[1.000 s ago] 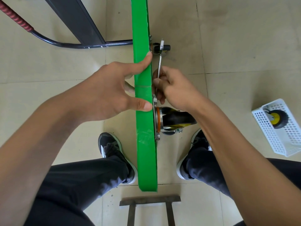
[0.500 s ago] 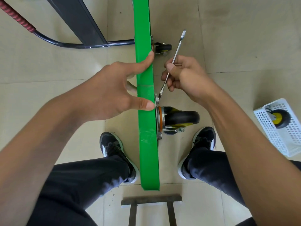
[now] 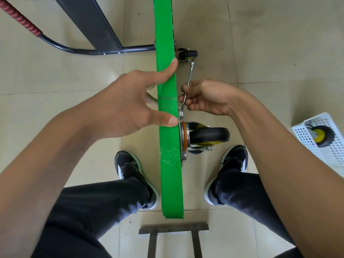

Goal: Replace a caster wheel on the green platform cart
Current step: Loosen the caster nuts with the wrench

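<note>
So the green cart deck (image 3: 168,127) is stood on edge between the knees, gripped over its rim by the left hand (image 3: 128,107). Beside it, the caster wheel (image 3: 206,136) sits just below the right hand (image 3: 206,97), which is clamped around a wrench (image 3: 188,84).

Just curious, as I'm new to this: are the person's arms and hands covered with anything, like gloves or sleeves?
No. Both the left hand and the right hand are bare, with no gloves, rings or watch visible. Both forearms are uncovered as far as the picture shows; no sleeve comes into view.
</note>
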The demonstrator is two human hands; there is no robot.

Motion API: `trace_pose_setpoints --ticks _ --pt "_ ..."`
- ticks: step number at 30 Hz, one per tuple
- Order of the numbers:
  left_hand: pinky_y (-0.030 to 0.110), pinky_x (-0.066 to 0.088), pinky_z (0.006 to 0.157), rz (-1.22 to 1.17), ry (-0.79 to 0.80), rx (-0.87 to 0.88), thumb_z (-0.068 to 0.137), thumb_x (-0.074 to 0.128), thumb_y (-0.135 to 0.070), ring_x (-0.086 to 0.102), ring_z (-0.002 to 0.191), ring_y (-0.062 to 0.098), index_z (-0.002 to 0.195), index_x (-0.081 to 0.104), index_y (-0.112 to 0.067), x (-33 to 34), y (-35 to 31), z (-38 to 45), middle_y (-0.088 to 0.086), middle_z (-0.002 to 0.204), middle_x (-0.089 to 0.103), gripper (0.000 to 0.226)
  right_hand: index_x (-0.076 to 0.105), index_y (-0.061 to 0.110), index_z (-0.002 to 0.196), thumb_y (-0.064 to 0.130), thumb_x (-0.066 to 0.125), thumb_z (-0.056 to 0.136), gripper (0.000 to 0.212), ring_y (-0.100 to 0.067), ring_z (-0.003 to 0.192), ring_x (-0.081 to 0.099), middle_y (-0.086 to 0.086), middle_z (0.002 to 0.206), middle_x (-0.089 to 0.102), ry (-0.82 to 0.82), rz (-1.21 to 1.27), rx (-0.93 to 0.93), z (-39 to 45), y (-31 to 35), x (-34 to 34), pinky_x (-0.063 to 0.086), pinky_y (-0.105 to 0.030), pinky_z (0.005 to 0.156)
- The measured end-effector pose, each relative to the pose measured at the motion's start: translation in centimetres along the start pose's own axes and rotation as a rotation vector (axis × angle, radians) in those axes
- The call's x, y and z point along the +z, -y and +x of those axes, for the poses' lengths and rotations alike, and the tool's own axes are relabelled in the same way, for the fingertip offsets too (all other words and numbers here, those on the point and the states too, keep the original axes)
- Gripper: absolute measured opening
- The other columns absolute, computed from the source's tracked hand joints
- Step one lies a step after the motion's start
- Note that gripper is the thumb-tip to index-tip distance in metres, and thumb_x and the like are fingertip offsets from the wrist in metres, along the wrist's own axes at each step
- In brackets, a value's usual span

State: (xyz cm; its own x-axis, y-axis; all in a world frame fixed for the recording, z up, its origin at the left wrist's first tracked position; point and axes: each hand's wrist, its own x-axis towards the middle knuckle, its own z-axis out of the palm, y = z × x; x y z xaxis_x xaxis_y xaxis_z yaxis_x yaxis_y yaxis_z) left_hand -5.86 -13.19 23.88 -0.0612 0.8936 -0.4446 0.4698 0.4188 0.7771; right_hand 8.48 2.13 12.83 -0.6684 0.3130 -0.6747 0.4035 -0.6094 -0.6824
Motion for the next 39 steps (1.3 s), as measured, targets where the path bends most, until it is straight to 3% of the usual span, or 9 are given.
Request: trace_pose_setpoints --ticks 6,12,19,26,32,35,39 --pt "0.0 0.046 0.079 0.001 0.008 -0.001 0.059 0.079 -0.04 0.059 0.104 -0.001 0.152 0.019 -0.051 0.0 0.0 0.0 -0.026 0.155 0.033 0.111 0.048 0.011 0.095 0.01 0.041 0.106 0.013 -0.008 0.062 0.053 -0.006 0.081 0.059 0.042 0.051 0.116 0.6 -0.3 -0.1 0.052 -0.018 0.057" --pt "0.002 0.047 0.082 0.004 0.008 -0.001 0.059 0.079 -0.04 0.061 0.103 -0.001 0.152 0.019 -0.053 0.0 0.1 0.0 -0.026 0.154 0.035 0.111 0.047 0.011 0.093 0.008 0.04 0.106 0.015 -0.009 0.062 0.052 -0.006 0.079 0.056 0.028 0.113 0.102 0.3 -0.9 0.0 0.052 -0.019 0.056" --pt "0.0 0.046 0.075 0.005 0.003 -0.001 0.059 0.078 -0.04 0.061 0.098 -0.004 0.151 0.019 -0.052 0.0 -0.1 0.0 -0.027 0.154 0.033 0.11 0.047 0.009 0.093 0.004 0.037 0.106 0.017 -0.009 0.061 0.052 -0.007 0.076 0.057 0.013 0.164 0.122 -0.1 -1.5 0.4 0.052 -0.018 0.054" --pt "0.002 0.047 0.081 0.012 0.008 0.005 0.059 0.078 -0.04 0.062 0.101 -0.003 0.152 0.018 -0.051 -0.1 -0.1 0.0 -0.027 0.155 0.033 0.111 0.048 0.009 0.093 0.007 0.042 0.106 0.014 -0.014 0.057 0.053 -0.009 0.075 0.062 -0.102 0.034 -0.097 -1.6 -1.8 1.6 0.051 -0.023 0.051" --pt "0.002 0.048 0.079 0.006 0.002 0.01 0.061 0.08 -0.036 0.063 0.101 -0.001 0.152 0.019 -0.05 0.1 0.1 0.1 -0.026 0.153 0.036 0.11 0.054 -0.004 0.107 0.005 0.044 0.104 0.014 -0.019 0.063 0.057 -0.009 0.079 0.062 -0.177 -0.501 -0.424 -4.0 -1.1 3.6 0.05 -0.036 0.057" --pt "0.0 0.045 0.075 0.011 -0.004 0.015 0.063 0.081 -0.034 0.06 0.101 -0.005 0.152 0.019 -0.048 0.1 0.1 0.1 -0.026 0.153 0.035 0.11 0.056 -0.001 0.106 0.005 0.046 0.103 0.012 -0.014 0.062 0.058 -0.002 0.076 0.062 -0.187 -0.536 -0.465 -4.7 -1.2 3.8 0.052 -0.038 0.061" --pt "0.001 0.046 0.079 0.008 -0.004 0.012 0.064 0.082 -0.033 0.06 0.101 -0.004 0.152 0.02 -0.048 0.1 0.0 0.1 -0.027 0.152 0.035 0.109 0.055 -0.002 0.106 0.004 0.045 0.103 0.012 -0.019 0.064 0.058 -0.003 0.075 0.062 -0.189 -0.506 -0.47 -4.7 -1.2 3.6 0.053 -0.042 0.061"
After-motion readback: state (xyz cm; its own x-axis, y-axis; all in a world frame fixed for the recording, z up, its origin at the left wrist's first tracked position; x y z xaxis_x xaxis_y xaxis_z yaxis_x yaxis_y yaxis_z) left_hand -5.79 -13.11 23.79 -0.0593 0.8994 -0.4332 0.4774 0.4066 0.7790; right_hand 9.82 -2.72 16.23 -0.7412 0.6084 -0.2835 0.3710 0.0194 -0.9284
